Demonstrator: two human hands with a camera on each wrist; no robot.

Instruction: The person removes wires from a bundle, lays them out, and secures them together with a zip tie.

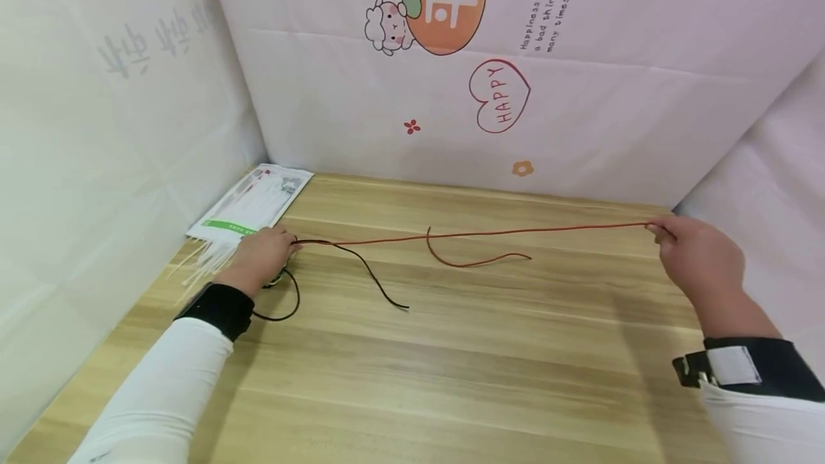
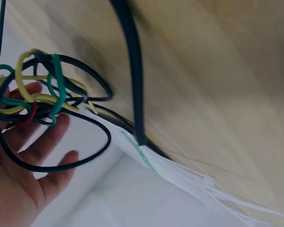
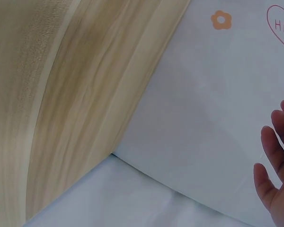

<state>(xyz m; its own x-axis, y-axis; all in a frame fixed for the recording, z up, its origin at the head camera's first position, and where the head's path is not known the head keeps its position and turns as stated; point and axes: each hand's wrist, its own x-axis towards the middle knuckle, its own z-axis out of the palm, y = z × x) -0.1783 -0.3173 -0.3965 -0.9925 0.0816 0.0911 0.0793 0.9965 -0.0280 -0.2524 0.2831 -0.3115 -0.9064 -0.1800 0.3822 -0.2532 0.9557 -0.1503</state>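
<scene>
A red cord (image 1: 490, 233) stretches nearly straight between the two hands in the head view. My left hand (image 1: 263, 258) grips its left end together with a tangle of black, yellow, green and red cords (image 2: 52, 101), which lies against the fingers in the left wrist view. My right hand (image 1: 699, 256) pinches the other end of the red cord at the right. A black cord (image 1: 370, 271) trails from the left hand onto the table. Below the taut cord lies a short curved red piece (image 1: 467, 265). In the right wrist view only some fingers (image 3: 274, 151) show.
A white packet (image 1: 251, 199) with a green stripe lies at the table's back left corner, with white zip ties (image 1: 209, 258) sticking out beside the left hand. Printed white cloth (image 1: 361, 106) stands behind the wooden table (image 1: 451, 378) and along both sides.
</scene>
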